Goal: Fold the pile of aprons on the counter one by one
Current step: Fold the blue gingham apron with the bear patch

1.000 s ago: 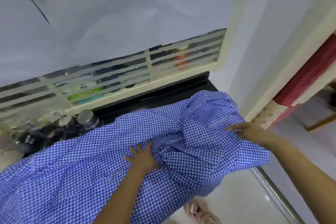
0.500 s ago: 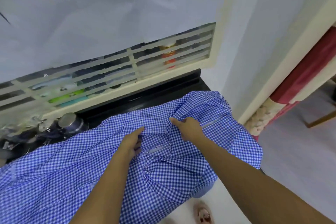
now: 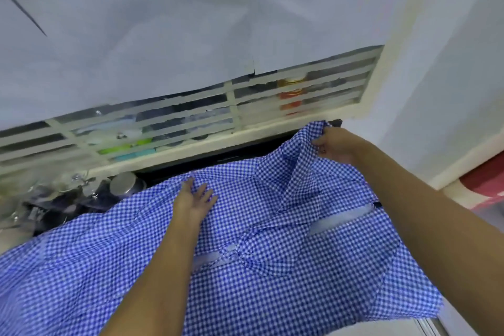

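Blue-and-white checked cloth of the apron [image 3: 272, 267] lay spread over the dark counter [image 3: 207, 162]. Its long axis ran from well left of the left hand across to the right, passing under both forearms. The right hand [image 3: 334, 144] pinched a far edge, fingers curled round a raised peak of cloth, so the rest of the apron fell away toward the person and to the left of those fingers. The left hand [image 3: 194, 202] rested flat on the cloth, fingers straight and spread, well apart from the right. The coming fold seemed to turn on that raised edge, with the right hand nearer it and the left as anchor. Just beyond the left fingertips showed bare counter, and farther left stood a steel-lidded jar [image 3: 124, 185]. Behind the right fingers ran a slatted window grille [image 3: 231, 95].
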`<state>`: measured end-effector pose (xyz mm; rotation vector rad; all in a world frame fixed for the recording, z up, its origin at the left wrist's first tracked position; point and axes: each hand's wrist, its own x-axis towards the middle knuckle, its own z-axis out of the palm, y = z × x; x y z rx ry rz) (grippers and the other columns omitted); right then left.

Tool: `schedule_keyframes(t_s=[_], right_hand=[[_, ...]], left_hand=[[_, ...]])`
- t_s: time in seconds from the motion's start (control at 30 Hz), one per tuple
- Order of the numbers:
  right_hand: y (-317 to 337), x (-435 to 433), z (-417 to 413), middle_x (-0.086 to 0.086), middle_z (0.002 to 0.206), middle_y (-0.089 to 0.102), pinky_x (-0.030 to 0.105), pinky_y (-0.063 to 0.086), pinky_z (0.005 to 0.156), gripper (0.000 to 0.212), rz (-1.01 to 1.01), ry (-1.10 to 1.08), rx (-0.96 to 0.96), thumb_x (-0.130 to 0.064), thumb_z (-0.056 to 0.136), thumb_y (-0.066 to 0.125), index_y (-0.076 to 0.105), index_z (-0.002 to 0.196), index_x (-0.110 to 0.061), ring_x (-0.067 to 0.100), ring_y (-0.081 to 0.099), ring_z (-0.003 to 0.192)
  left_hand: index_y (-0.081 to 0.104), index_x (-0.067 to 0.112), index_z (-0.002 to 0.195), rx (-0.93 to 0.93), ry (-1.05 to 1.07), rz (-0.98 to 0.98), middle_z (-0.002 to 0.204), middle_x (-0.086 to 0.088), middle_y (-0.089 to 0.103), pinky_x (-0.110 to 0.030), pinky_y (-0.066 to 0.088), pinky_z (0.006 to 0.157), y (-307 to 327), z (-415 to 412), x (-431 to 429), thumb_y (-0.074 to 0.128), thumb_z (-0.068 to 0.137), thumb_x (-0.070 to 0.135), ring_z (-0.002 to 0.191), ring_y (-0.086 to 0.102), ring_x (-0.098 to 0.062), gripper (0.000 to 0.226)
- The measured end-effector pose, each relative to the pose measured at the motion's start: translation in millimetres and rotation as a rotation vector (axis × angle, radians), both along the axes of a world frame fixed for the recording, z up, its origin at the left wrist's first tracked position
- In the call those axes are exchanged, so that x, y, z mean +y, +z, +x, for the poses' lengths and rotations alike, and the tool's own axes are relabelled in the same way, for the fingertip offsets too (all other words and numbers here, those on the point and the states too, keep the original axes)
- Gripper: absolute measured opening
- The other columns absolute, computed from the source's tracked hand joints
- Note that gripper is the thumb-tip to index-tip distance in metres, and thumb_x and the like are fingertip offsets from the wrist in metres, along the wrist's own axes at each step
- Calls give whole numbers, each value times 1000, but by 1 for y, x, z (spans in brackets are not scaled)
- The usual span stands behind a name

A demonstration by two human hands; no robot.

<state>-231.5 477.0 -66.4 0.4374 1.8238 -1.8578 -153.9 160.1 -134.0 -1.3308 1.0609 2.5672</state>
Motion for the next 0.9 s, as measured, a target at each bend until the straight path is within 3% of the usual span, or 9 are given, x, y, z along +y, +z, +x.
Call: schedule_keyframes(t_s=[0.13,0.23,0.37,0.47,0.53,0.63,0.7,0.8,0.9], right_hand=[[-23,-3,-17,5,76,50,33,43,65,6,268,-262,8,-15,97,52,49,94,-10,21,50,73],[-38,-23,9,0,71,47,29,40,58,21,599,-292,302,-26,93,58,45,94,-10,17,48,63],[-55,-72,75,0,83,61,25,43,68,6,652,289,528,-17,90,62,60,92,-12,7,52,68],[-75,-90,101,2,116,53,31,45,72,57,611,741,555,-7,86,61,40,137,-21,7,52,75],[-87,-91,106,4,122,45,41,50,76,68,704,902,448,-8,86,64,31,143,-25,22,57,87],[-94,-86,110,5,122,54,35,45,90,37,828,962,509,-11,89,62,57,125,-16,23,55,107],[-96,-75,112,4,107,58,28,42,82,24,697,716,601,0,86,58,66,106,-12,19,55,97],[-70,-50,122,-2,83,55,22,42,74,42,225,282,552,20,75,48,61,73,-21,12,53,78],[-37,-13,147,4,94,62,28,51,86,29,-261,-35,359,13,72,59,56,62,-14,16,60,92]], left_hand=[[34,17,144,105,61,56,153,-17,28,-51,27,115,-7,-13,-4,47,96,49,141,30,-34,60],[53,8,92,8,-161,38,105,-16,53,-38,42,104,-13,-16,13,55,95,33,97,56,-27,25],[58,6,115,-67,-578,-149,113,-13,58,-34,46,96,-15,-20,53,54,97,21,108,56,-21,23],[56,13,125,-32,-906,-381,120,-5,60,-26,49,77,-15,-25,80,59,94,20,97,59,-12,32],[47,12,136,-28,-983,-516,128,-5,58,-25,46,75,-22,-28,85,61,93,19,104,56,-16,45],[60,15,96,-40,-954,-512,89,-4,61,-24,39,67,-19,-36,87,61,93,24,76,56,-15,9],[55,16,79,-95,-876,-456,67,0,53,-22,38,58,-15,-48,92,65,89,30,57,47,-11,20],[60,13,88,-171,-855,-311,70,-4,63,-28,45,59,-6,-63,108,65,87,42,60,58,-16,30],[61,8,95,-185,-807,-175,79,-9,64,-34,51,59,-3,-61,129,62,91,32,64,59,-22,24]])
